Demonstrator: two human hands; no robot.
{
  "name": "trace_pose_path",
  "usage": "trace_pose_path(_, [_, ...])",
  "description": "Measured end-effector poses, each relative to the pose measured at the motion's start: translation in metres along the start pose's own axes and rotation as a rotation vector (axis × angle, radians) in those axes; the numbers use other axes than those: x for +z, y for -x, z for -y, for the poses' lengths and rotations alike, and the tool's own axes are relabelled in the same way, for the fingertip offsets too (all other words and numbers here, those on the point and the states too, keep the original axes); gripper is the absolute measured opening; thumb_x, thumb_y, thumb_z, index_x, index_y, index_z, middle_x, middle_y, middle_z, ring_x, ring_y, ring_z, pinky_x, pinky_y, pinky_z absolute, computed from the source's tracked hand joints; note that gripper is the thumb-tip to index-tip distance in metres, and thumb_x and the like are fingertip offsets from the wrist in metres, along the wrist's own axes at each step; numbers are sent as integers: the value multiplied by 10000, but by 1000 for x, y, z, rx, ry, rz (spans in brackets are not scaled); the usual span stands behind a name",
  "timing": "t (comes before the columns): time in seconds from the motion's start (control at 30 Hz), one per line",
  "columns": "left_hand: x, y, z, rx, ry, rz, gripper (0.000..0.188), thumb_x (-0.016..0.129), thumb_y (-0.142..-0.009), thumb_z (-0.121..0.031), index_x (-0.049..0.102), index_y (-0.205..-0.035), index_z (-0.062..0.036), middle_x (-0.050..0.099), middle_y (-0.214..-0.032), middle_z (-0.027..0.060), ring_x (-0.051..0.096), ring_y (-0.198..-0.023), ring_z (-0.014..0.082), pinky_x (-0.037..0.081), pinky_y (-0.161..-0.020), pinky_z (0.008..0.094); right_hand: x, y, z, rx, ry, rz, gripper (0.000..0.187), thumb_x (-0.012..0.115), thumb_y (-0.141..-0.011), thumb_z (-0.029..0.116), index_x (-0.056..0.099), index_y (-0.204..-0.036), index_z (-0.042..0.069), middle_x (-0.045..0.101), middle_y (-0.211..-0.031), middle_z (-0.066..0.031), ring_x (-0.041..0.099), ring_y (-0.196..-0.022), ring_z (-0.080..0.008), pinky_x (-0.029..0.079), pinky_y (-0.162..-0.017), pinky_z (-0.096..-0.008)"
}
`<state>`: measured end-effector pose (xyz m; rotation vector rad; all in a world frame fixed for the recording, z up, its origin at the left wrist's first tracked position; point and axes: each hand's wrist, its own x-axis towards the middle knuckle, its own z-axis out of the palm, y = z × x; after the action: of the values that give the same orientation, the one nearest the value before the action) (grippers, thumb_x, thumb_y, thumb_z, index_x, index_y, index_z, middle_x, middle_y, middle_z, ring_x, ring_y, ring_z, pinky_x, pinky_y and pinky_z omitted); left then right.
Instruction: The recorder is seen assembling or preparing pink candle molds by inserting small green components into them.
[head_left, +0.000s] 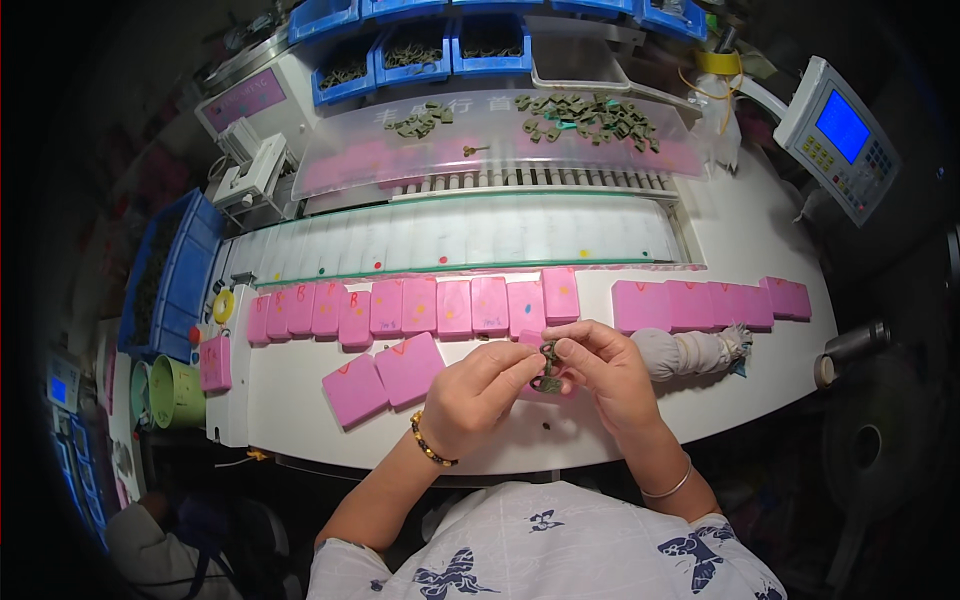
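Note:
Just above the near middle of the white table, my left hand (478,393) and my right hand (612,376) meet fingertip to fingertip. Between them is a small dark green openwork piece (546,383), pinched by both; its exact kind is too small to tell. Part of a pink block shows behind and under the fingers, mostly hidden. Left of my left hand lie two flat pink blocks (408,370) with red marks. A rolled pale cloth bundle (680,353) rests beside my right hand.
A row of pink blocks (455,307) stands behind my hands, with more blocks (690,305) to the right. Dark green pieces (600,122) lie on a translucent sheet farther back. Blue bins (415,52) line the rear. A keypad with a blue screen (845,128) juts in at right.

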<state>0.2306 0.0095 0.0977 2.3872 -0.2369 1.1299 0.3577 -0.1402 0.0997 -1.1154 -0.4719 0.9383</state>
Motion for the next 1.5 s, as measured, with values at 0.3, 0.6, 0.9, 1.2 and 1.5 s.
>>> trace_pose_path(0.3, [6, -1, -10, -793, 647, -32, 326, 684, -890, -4, 615, -1208, 23, 704, -1050, 116, 693, -913, 162, 590, -764, 275, 3, -3, -2, -165, 31, -177, 166, 612, -951, 15, 647, -1105, -36, 684, -944, -97, 668, -797, -127, 571, -676, -237])
trace_pose_path(0.6, [3, -24, 20, -992, 780, 145, 227, 700, -902, -112, 677, -1100, -3, 711, -880, 46, 669, -786, 81, 536, -650, 221, -5, 0, -1, -182, 171, -199, 253, 648, -923, 6, 633, -1176, -2, 673, -1086, -79, 656, -936, -122, 561, -756, -243])
trace_pose_path(0.9, [31, -169, 157, -703, 360, 69, 223, 689, -841, -57, 655, -1055, -3, 689, -732, 84, 644, -587, 107, 524, -505, 271, -13, 13, 8, -511, 1281, 17, 784, 818, -738, 263, 457, -1401, 50, 486, -1335, -172, 449, -1239, -374, 402, -1030, -473])
trace_pose_path(1.2, [81, -224, 218, -736, 307, -153, 270, 671, -870, -39, 679, -1139, -7, 707, -932, 87, 663, -729, 116, 569, -576, 262, -13, 14, -9, -446, 1344, 101, 854, 799, -710, 150, 384, -1438, -9, 472, -1307, -179, 450, -1231, -357, 401, -1034, -452])
trace_pose_path(1.5, [23, -82, 64, -475, 391, 62, 132, 622, -952, -84, 676, -1014, 20, 715, -914, 65, 635, -749, 86, 513, -658, 233, -15, 17, -17, -562, 1200, 24, 599, 769, -693, 34, 524, -1240, 40, 570, -1176, -186, 539, -1117, -391, 433, -976, -476])
